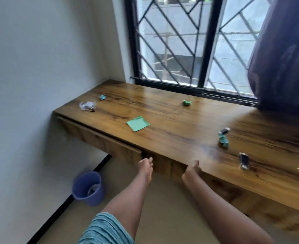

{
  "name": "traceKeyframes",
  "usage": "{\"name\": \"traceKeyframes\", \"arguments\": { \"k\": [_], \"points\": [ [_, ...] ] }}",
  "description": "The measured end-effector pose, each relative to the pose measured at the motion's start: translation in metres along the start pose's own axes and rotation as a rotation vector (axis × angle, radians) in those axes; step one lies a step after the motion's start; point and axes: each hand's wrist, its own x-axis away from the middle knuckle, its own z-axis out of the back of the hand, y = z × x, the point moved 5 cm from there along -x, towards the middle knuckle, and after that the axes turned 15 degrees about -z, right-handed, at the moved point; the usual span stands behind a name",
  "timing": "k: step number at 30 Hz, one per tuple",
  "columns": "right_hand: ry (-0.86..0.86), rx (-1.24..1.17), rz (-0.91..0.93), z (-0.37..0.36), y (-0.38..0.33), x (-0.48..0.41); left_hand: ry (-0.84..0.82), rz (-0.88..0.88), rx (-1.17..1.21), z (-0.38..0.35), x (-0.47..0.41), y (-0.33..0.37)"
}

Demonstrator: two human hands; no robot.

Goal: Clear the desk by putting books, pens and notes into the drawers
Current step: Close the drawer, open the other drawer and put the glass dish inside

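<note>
Head view: under counter (171,127), drawer front (99,138) standing slightly out. Green square note (138,123) lying flat on top, left of middle, no writing legible. Below, left hand (146,167) straight-fingered at drawer front's end; right hand (193,170) at counter's edge, fingers' state unclear.

Blue bin (87,188) stands at the floor's (166,208) left edge, beside the wall (31,85). Dark curtain (284,59) covers the window's (171,41) right side.
</note>
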Motion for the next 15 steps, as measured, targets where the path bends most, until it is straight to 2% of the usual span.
{"name": "traceKeyframes", "arguments": {
  "k": [4,9,15],
  "points": [
    [-0.115,0.203,0.032,-0.045,0.027,0.004,0.037,-0.03,-0.02,0.048,-0.016,0.014],
    [-0.237,0.568,0.209,-0.097,0.066,0.007,0.05,-0.053,-0.055,0.113,-0.04,0.049],
    [-0.202,1.317,0.711,-0.165,0.107,0.028,-0.002,-0.052,-0.178,0.188,-0.093,0.094]
  ]
}}
